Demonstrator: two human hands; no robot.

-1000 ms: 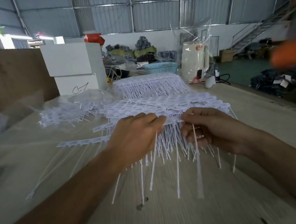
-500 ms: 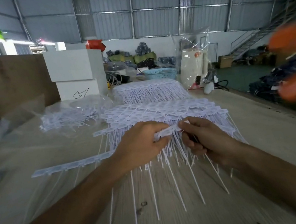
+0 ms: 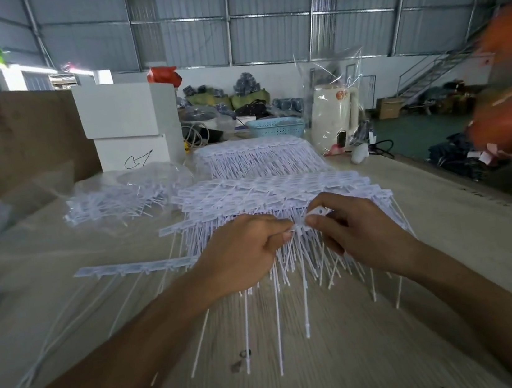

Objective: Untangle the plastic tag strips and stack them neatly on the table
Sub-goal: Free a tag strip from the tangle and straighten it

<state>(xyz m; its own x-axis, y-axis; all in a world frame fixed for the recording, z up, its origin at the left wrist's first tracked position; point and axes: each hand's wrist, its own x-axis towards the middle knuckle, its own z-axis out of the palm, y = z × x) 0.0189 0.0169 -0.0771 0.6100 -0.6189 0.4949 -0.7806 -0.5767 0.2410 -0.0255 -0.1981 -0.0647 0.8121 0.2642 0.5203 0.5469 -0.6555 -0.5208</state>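
Item: tag strip [image 3: 134, 268] being worked free at the near edge of the stack [image 3: 274, 191], on the counter [image 3: 351, 360].

Left hand [image 3: 243, 257] and right hand [image 3: 357, 232] are meeting fingertip to fingertip just in front of the stack, each grip pinching the strip's header; its free end is trailing off to the left of the stack, lying flat, tails hanging toward the viewer. Compared with a moment ago, the strip is sitting lower and nearer the counter, and the pinch points are closing together, suggesting it is now loose from its neighbours and nearly ready for laying on top. A tangled heap [image 3: 118, 199] in clear wrap is waiting left of the stack; a finished pile [image 3: 256, 156] is sitting behind it.
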